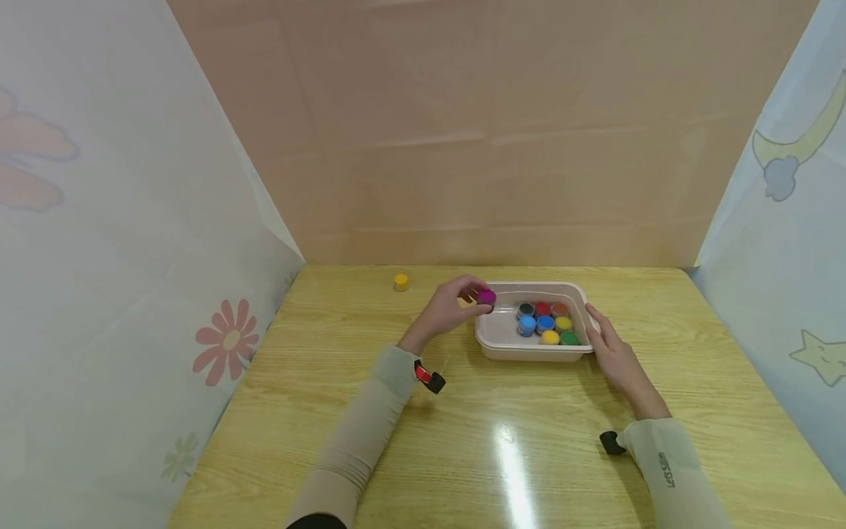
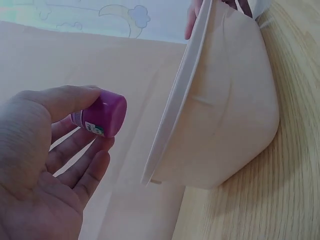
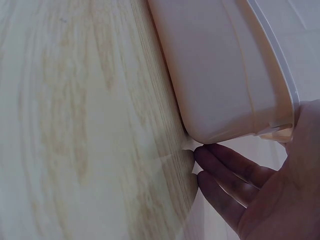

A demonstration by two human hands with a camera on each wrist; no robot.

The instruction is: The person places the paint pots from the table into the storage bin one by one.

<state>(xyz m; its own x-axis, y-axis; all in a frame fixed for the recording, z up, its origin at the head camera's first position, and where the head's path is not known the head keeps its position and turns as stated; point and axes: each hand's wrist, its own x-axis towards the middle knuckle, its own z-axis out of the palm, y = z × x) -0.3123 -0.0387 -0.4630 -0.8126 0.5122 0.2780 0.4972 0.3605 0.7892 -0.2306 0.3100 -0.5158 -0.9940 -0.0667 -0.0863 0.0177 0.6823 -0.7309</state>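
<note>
My left hand (image 1: 451,308) pinches a small purple paint pot (image 1: 486,297) between thumb and fingers, just above the left end of a beige plastic box (image 1: 529,354). In the left wrist view the purple pot (image 2: 107,112) lies sideways in the fingers, apart from the box wall (image 2: 225,110). My right hand (image 1: 617,358) holds the right end of the box by its rim. In the right wrist view its fingers (image 3: 235,175) reach beneath the box's rim; the thumb is hidden there. Several paint pots (image 1: 545,323) with differently coloured lids stand grouped in the box's right part.
One yellow-lidded pot (image 1: 401,282) stands on the wooden table (image 1: 317,330) near its back edge, left of the box. A brown backdrop (image 1: 489,132) rises behind the table, with patterned white sheets (image 1: 132,220) at both sides.
</note>
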